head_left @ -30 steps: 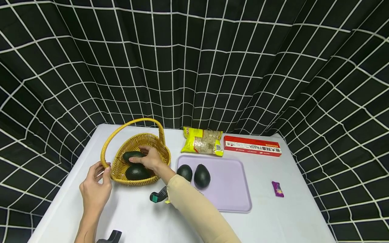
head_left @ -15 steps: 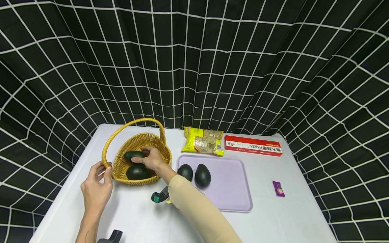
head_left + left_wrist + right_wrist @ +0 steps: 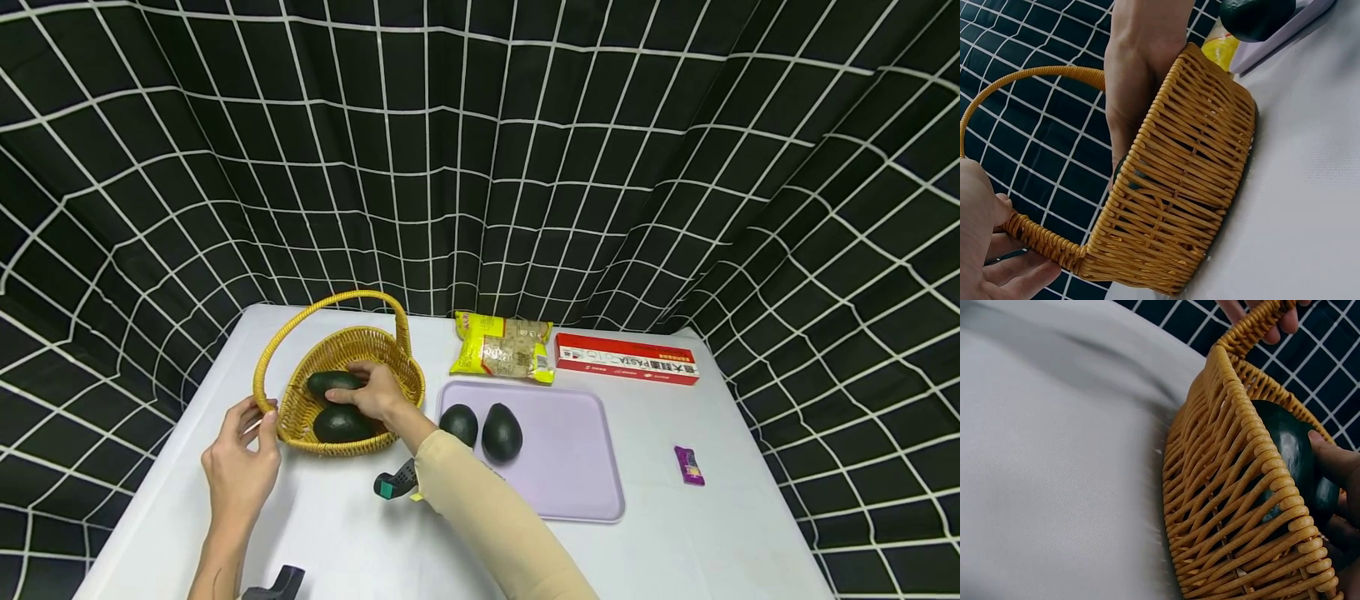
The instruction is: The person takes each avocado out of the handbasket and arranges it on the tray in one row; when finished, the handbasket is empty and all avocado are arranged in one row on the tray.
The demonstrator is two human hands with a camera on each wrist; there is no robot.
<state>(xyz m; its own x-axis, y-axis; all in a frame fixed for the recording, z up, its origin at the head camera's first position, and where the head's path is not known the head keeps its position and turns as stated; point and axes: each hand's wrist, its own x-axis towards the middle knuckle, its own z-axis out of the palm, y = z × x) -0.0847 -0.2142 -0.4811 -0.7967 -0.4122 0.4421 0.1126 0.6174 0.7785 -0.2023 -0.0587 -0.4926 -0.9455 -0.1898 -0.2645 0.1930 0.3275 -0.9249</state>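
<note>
The left hand (image 3: 242, 462) grips the handle (image 3: 352, 294) of a yellow-brown woven wicker basket (image 3: 1172, 169) on the white counter (image 3: 735, 525). Inside it, the right hand (image 3: 378, 393) grasps a smooth dark-green oval fruit (image 3: 325, 382), just beside a second dark-green fruit (image 3: 341, 426).
</note>
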